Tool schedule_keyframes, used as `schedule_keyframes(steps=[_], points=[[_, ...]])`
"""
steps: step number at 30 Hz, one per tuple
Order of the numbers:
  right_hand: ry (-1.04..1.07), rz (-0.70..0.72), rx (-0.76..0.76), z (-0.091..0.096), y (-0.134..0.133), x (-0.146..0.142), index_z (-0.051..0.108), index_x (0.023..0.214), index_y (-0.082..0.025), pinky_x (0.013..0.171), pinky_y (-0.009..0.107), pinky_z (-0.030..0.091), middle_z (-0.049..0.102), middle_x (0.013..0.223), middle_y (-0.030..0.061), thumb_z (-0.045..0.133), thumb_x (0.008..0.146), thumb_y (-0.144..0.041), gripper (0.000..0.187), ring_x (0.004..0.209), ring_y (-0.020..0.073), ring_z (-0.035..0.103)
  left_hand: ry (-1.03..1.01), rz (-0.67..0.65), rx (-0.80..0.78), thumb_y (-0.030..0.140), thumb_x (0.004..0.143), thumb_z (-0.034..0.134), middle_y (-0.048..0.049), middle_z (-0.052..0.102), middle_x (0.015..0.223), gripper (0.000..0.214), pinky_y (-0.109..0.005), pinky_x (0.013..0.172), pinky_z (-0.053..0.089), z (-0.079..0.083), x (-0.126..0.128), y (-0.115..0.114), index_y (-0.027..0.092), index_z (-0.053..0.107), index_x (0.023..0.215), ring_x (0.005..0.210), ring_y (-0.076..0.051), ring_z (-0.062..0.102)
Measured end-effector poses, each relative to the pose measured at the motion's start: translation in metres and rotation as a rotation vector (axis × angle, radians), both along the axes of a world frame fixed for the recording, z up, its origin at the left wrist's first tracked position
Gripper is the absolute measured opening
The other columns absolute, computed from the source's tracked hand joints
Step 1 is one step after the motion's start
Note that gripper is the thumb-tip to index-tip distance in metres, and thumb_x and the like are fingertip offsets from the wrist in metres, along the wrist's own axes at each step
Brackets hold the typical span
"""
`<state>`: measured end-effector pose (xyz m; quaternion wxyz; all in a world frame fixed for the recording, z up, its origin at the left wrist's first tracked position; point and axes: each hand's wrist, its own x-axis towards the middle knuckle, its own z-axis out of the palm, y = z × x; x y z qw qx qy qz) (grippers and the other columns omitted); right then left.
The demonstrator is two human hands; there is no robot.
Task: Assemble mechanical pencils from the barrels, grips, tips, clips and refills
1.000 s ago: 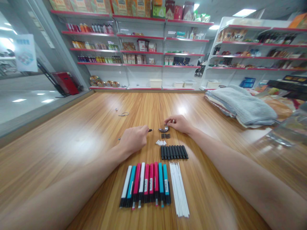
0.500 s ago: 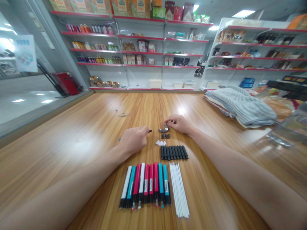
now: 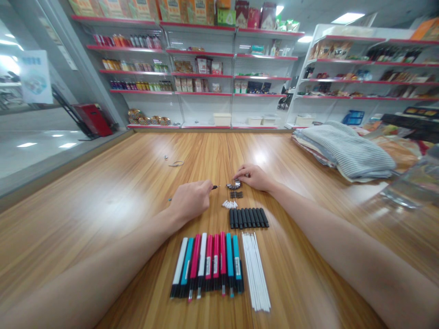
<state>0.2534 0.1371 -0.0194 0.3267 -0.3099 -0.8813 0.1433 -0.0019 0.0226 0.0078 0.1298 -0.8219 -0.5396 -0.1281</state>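
My left hand (image 3: 191, 199) is closed in a fist around a slim pen, most of it hidden by the fingers. The pen's black front end (image 3: 214, 187) sticks out to the right, with a thin tip, and a bit of blue shows behind the hand. My right hand (image 3: 255, 177) has thumb and fingers pinched together at the far end of a curved row of small shiny metal pieces (image 3: 233, 186); what lies between the fingertips is too small to make out. Just nearer are small dark springs or coils (image 3: 236, 194), short white pieces (image 3: 229, 204) and a row of black pen grips (image 3: 248, 218).
Pink, blue and white pen barrels (image 3: 208, 262) lie side by side at the front, beside thin white refills (image 3: 255, 272). A loose ring-shaped strip (image 3: 176, 163) lies farther back. Folded cloths (image 3: 346, 148) and a clear water container (image 3: 411, 183) stand right. Stocked shelves (image 3: 202, 93) line the back.
My right fingertips have shifted slightly left and down over the end of the metal pieces. My left hand keeps its hold on the pen, almost still.
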Motion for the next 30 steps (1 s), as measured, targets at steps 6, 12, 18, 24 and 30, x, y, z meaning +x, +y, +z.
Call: schedule_keyframes(steps=[6,12,18,24,30], points=[[0.005,-0.006,0.005,-0.0017,0.0007,0.0001,0.075,0.091,-0.025,0.076,0.028,0.046,0.062,0.088,0.0030,0.061,0.083,-0.017,0.018,0.081,0.0145,0.058,-0.003,0.004,0.003,0.026,0.092,0.039,-0.0042,0.067,0.081,0.019,-0.031,0.056,0.033,-0.0015,0.0000,0.0004,0.020,0.055,0.086,0.073,-0.023,0.064],[0.011,0.000,0.001,-0.0005,-0.0009,0.0000,0.075,0.091,-0.025,0.076,0.028,0.046,0.062,0.087,0.0029,0.061,0.083,-0.016,0.019,0.080,0.0142,0.059,-0.013,-0.012,0.012,0.025,0.092,0.040,-0.0045,0.067,0.080,0.018,-0.030,0.056,0.033,-0.0017,0.0001,0.0006,0.020,0.055,0.085,0.072,-0.023,0.063],[0.036,0.009,-0.027,0.0006,-0.0026,0.0000,0.076,0.090,-0.026,0.077,0.028,0.047,0.062,0.086,0.0029,0.061,0.081,-0.015,0.020,0.081,0.0144,0.059,-0.017,-0.014,0.016,0.025,0.092,0.039,-0.0049,0.067,0.082,0.018,-0.030,0.055,0.032,-0.0025,-0.0009,0.0006,0.020,0.055,0.087,0.073,-0.023,0.064],[0.054,0.024,-0.090,0.0037,-0.0034,0.0007,0.076,0.090,-0.024,0.075,0.029,0.045,0.062,0.086,0.0036,0.058,0.080,-0.015,0.022,0.079,0.0147,0.057,-0.021,-0.011,0.015,0.028,0.094,0.038,-0.0048,0.067,0.082,0.020,-0.031,0.055,0.034,-0.0034,-0.0004,0.0020,0.020,0.054,0.086,0.074,-0.024,0.064],[0.475,-0.077,-0.424,0.0081,-0.0057,0.0094,0.066,0.111,-0.019,0.063,0.025,0.039,0.062,0.092,0.0034,0.060,0.068,-0.013,0.044,0.069,0.0105,0.050,-0.159,-0.099,0.045,0.025,0.096,0.033,-0.0070,0.062,0.081,0.025,-0.030,0.063,0.042,0.0054,0.0031,-0.0067,0.016,0.056,0.088,0.075,-0.020,0.061]])
